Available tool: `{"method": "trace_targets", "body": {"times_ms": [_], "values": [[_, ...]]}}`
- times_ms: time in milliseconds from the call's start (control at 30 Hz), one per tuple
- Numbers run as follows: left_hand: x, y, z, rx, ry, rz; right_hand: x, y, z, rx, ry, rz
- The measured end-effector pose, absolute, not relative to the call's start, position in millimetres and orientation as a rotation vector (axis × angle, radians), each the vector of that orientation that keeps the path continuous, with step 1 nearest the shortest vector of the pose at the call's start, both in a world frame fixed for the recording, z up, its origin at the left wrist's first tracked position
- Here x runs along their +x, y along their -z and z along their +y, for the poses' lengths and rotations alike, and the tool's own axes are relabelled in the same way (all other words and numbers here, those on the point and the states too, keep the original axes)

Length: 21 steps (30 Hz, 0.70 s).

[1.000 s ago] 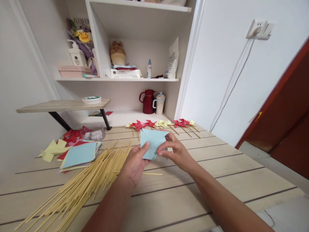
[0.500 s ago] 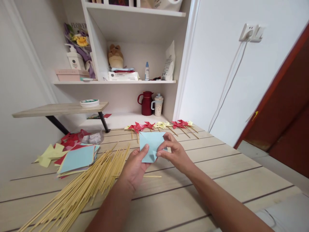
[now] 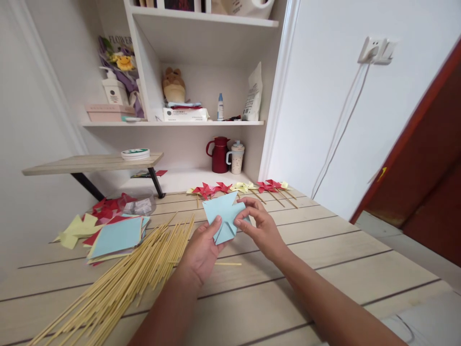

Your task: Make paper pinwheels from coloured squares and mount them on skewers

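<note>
From the head camera, both hands pinch a light-blue paper square just above the tabletop: the left hand grips its lower edge, the right hand presses a flap toward the centre, likely to hold the fold. It faces up, one corner pointing at the shelf; no clear long axis.

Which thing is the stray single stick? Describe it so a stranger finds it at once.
Start at the wooden table, then the big fan of bamboo sticks on its left side. The single stick lies right of that pile, under the left hand, alone and level, touching no other stick.
</note>
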<state>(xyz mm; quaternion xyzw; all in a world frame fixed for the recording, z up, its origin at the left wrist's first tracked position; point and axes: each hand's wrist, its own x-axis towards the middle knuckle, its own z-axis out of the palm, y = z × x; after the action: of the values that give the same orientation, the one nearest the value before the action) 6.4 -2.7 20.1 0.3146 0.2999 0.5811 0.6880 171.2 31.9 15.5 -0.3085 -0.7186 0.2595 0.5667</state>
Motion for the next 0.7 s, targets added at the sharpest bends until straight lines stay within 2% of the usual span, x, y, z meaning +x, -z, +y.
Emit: {"method": "trace_targets", "body": {"times_ms": [700], "values": [[15.9,-21.9,-10.2,0.937,-1.33,0.85,168.9,-18.7,26.9,-0.779,-0.569,-1.57]]}}
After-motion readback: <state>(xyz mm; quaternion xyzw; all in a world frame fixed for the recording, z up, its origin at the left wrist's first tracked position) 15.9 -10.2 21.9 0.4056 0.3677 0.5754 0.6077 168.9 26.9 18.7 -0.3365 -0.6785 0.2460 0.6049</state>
